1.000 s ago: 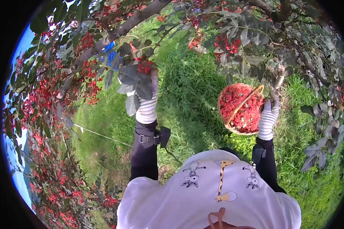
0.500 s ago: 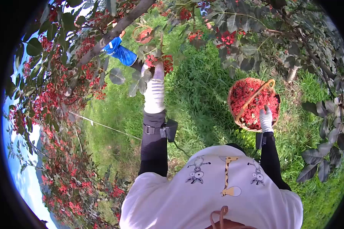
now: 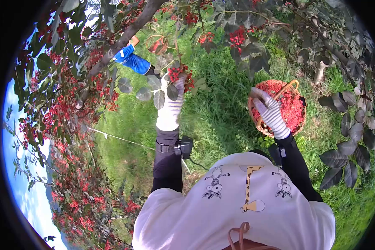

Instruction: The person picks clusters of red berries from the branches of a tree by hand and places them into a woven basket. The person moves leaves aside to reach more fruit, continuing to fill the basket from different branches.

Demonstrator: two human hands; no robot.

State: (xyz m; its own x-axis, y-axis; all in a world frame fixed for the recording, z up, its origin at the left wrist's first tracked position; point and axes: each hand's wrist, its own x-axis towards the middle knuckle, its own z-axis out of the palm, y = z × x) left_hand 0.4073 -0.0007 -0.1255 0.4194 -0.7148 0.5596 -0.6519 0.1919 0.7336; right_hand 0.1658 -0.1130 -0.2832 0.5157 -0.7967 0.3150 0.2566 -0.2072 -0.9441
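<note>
My left hand (image 3: 171, 96), in a striped glove, is raised to a leafy twig and closed around a cluster of red berries (image 3: 176, 74). Leaves cover part of its fingers. To the right, my right hand (image 3: 271, 109), in a matching striped glove, is over the left part of a wicker basket (image 3: 254, 121) heaped with red berries (image 3: 293, 110). Its fingers stretch to the left, with the thumb apart from them, and I see nothing held. The basket's arched handle (image 3: 288, 85) rises beside this hand.
A thick branch (image 3: 131, 31) crosses the upper left. Berry-laden foliage (image 3: 66, 108) fills the left side, and more leaves (image 3: 346, 160) hang at right. A person in blue (image 3: 133, 60) is beyond my left hand, near another basket (image 3: 157, 45). Grass (image 3: 221, 100) covers the ground.
My right hand has lifted from the berries in the basket and moved up and left. My left hand stays at the berry cluster, which has shifted slightly with the twig.
</note>
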